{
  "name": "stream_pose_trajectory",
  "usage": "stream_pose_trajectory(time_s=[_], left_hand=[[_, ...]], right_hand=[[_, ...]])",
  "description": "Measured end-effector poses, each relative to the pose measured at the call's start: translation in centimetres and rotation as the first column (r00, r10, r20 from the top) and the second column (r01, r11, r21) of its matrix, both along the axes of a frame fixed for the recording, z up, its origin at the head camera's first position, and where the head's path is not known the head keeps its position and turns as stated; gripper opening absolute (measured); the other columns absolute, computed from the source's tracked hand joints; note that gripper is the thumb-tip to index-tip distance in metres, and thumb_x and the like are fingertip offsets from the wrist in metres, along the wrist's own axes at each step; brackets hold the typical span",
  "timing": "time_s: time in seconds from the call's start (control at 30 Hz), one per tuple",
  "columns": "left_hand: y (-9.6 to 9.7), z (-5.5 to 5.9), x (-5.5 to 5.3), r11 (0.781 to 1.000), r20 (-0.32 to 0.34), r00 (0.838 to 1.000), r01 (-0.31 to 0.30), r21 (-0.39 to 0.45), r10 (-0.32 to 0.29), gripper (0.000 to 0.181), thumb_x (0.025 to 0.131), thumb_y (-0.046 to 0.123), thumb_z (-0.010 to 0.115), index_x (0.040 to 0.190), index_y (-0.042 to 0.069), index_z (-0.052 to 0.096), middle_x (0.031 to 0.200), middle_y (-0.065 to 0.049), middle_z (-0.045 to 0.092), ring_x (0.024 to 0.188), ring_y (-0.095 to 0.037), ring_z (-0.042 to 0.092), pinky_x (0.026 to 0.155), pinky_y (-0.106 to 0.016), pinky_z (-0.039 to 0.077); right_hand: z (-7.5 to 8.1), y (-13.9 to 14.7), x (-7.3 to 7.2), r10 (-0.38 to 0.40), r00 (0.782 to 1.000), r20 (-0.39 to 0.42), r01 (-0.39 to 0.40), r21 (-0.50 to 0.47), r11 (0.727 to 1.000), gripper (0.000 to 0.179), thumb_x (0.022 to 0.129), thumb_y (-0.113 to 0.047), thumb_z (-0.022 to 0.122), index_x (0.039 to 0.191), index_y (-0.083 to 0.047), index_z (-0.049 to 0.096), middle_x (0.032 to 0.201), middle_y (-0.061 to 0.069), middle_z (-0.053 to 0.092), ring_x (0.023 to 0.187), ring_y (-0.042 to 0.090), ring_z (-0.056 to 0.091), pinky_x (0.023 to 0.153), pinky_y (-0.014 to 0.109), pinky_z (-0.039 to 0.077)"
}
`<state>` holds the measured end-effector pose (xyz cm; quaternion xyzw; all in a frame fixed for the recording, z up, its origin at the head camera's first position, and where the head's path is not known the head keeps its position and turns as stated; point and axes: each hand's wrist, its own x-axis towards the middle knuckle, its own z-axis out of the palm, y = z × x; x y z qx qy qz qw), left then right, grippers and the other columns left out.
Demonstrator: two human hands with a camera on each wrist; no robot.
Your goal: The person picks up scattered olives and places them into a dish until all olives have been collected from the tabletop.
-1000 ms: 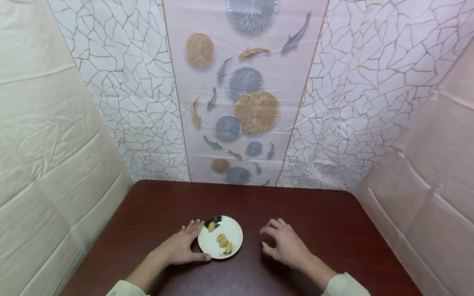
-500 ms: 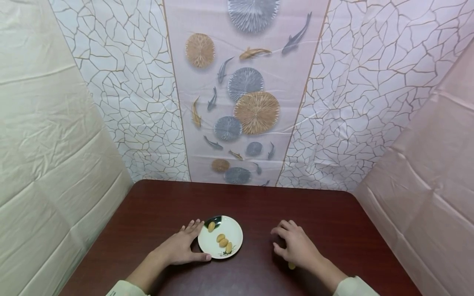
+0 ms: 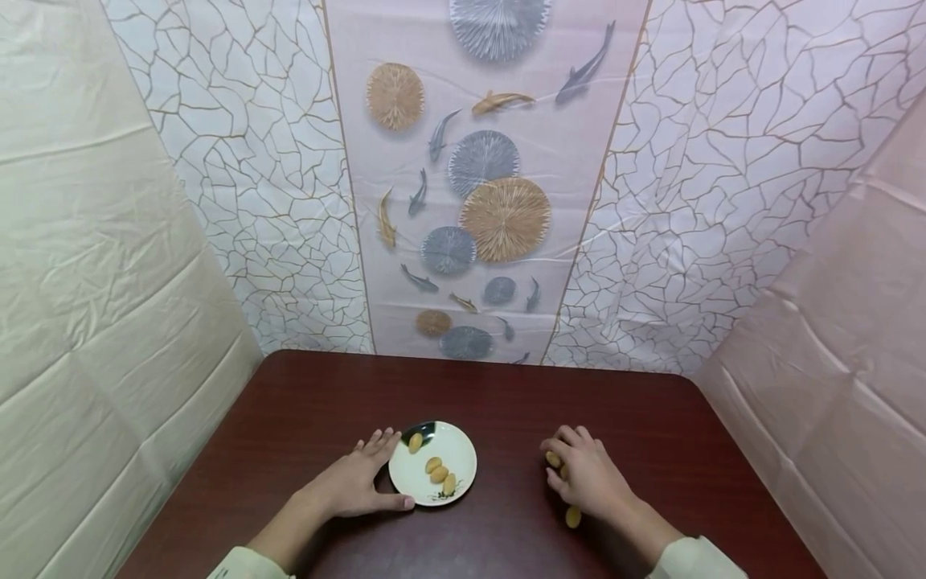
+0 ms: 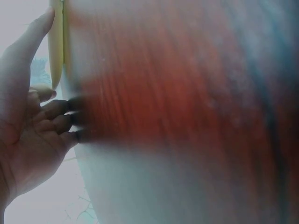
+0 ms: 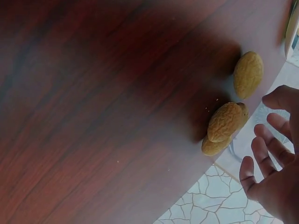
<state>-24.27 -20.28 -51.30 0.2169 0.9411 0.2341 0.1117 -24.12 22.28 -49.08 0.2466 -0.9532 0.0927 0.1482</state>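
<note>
A small white plate (image 3: 463, 458) with a dark green patch and a leafy print carries several yellow-brown dates (image 3: 434, 466). My left hand (image 3: 354, 482) rests at its left side, fingers extended, thumb (image 4: 39, 28) along the rim. To the right, my right hand (image 3: 586, 478) hovers with loosely bent fingers above more dates (image 3: 573, 516) on the table. The right wrist view shows a wrinkled date (image 5: 224, 122) overlapping others and a smoother date (image 5: 248, 74) apart from them. The right hand's fingers appear separate from the dates there. In the head view this hand partly covers them.
The dark red-brown table (image 3: 347, 394) has rounded far corners. Behind it hangs a patterned cloth (image 3: 506, 305) with fish and round motifs. Plain pale cloth (image 3: 123, 322) closes in the left side, with similar cloth (image 3: 817, 362) on the right. A few tiny crumbs (image 5: 217, 99) lie beside the dates.
My right hand has shifted right, away from the plate. Dates that it hid a second ago now show under its fingers and palm. The left hand and plate stay in place.
</note>
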Motion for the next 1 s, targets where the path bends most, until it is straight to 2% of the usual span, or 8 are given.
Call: stream_pose_trajectory(time_s=[0.13,0.37,0.7,1.0], left_hand=[[0.0,0.0,-0.1,1.0,-0.003,1.0,-0.001,0.001,0.001,0.124,0.089,0.082,0.074,0.177,0.009,0.024,0.183,-0.02,0.024,0.172,-0.041,0.021,0.138,-0.064,0.026],[0.0,0.0,0.0,1.0,-0.003,1.0,-0.003,0.007,0.003,0.124,0.089,0.08,0.075,0.177,0.008,0.026,0.183,-0.021,0.026,0.172,-0.042,0.022,0.137,-0.065,0.026],[0.0,0.1,0.3,1.0,-0.03,0.999,0.012,0.022,-0.011,0.124,0.089,0.078,0.076,0.175,0.004,0.027,0.181,-0.025,0.027,0.17,-0.046,0.023,0.136,-0.067,0.027],[0.0,0.2,0.2,1.0,-0.011,1.0,0.006,0.01,-0.006,0.123,0.09,0.078,0.075,0.176,0.006,0.025,0.182,-0.023,0.025,0.171,-0.044,0.021,0.137,-0.066,0.026]], right_hand=[[0.1,0.0,-0.1,-0.025,0.999,0.03,0.024,0.022,0.999,0.03,0.088,-0.016,0.091,0.116,-0.014,0.081,0.109,-0.001,0.068,0.098,0.021,0.056,0.074,0.038,0.044],[-0.2,-0.1,-0.2,-0.051,0.994,0.095,0.048,0.033,0.998,0.019,0.088,-0.012,0.091,0.103,-0.019,0.08,0.103,-0.005,0.065,0.093,0.017,0.05,0.074,0.038,0.04],[-0.6,-0.3,-0.6,-0.094,0.992,0.081,0.09,0.051,0.995,0.022,0.087,-0.013,0.092,0.103,-0.02,0.079,0.102,-0.005,0.065,0.093,0.018,0.051,0.074,0.042,0.043],[-1.1,-0.5,-1.0,-0.128,0.991,0.042,0.125,0.07,0.99,0.021,0.087,-0.015,0.092,0.102,-0.02,0.079,0.099,-0.006,0.065,0.092,0.019,0.052,0.075,0.044,0.043]])
